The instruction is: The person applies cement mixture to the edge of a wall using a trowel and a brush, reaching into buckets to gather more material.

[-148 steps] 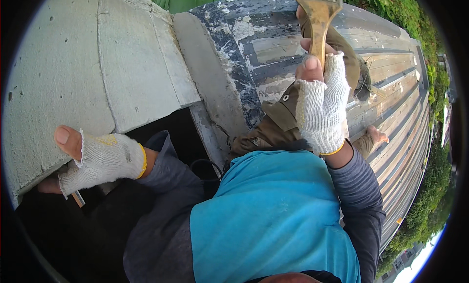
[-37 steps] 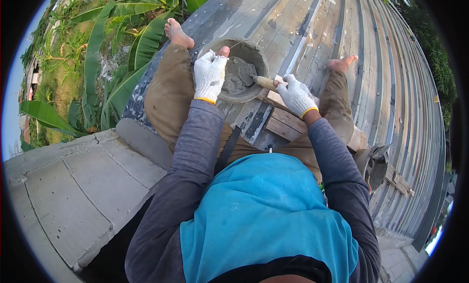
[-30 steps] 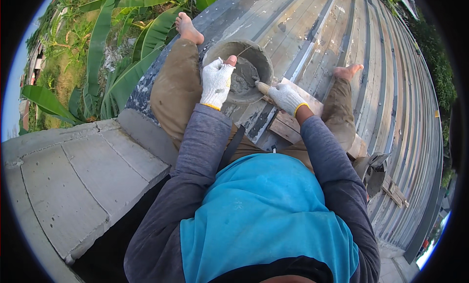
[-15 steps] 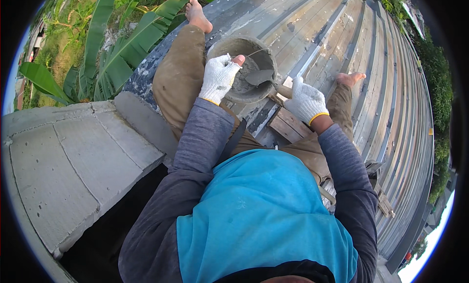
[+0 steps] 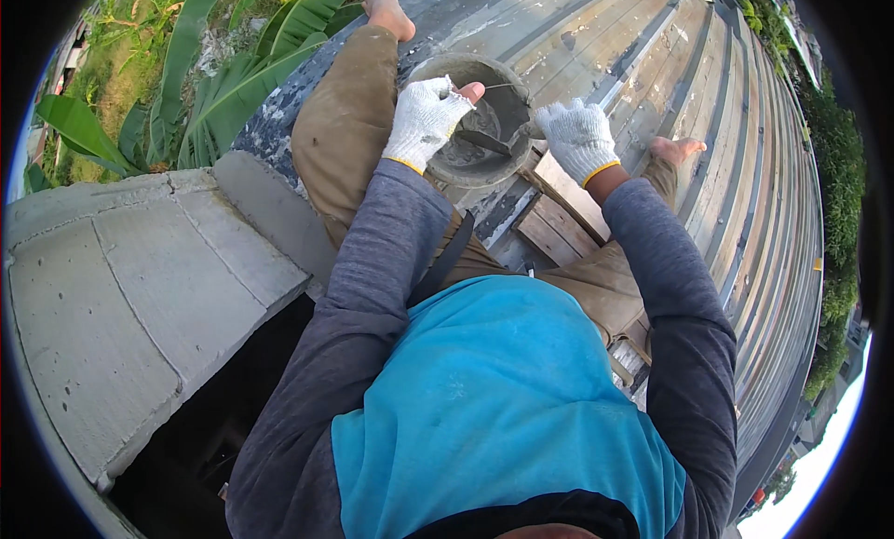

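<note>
1 trowel (image 5: 484,141) w/ R hand (image 5: 575,137) clamped on it, 1 bucket (image 5: 509,109) w/ L hand (image 5: 427,120) by it, grip unclear.

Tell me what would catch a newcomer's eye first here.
The bright turquoise shirt fills the lower middle. Just above it, between the spread legs, stands a bucket of wet grey mortar, with the white-gloved left hand at its left side and the right hand holding a trowel at its right. The ribbed roof sweeps down the right side, bent by the fisheye.
</note>
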Motion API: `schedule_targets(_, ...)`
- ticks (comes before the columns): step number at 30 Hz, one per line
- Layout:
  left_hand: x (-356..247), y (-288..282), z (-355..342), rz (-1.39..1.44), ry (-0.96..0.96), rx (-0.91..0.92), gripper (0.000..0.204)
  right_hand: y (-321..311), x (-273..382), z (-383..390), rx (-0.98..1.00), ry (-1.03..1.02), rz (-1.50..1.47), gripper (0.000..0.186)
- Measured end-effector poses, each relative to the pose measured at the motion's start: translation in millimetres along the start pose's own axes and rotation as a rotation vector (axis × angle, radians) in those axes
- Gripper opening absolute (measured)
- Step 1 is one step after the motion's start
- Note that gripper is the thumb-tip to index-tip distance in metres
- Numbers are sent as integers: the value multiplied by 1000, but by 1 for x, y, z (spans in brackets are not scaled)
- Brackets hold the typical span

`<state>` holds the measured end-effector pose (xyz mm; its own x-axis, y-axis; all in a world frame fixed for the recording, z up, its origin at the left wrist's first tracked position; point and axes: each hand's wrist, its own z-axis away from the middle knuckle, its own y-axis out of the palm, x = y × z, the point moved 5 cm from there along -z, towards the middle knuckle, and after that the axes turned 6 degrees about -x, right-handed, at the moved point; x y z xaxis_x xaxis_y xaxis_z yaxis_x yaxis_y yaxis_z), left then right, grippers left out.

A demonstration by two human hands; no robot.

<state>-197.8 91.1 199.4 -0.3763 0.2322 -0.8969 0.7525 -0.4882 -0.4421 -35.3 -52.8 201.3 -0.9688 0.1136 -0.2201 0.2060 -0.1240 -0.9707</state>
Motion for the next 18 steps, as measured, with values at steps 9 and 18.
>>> schedule_targets(9,-10,4,-7,8,5,0,53,5,-6,-31,-11,-154,-133,14)
schedule_targets(18,-9,4,-5,15,8,21,51,3,-14,-23,57,-166,-284,16)
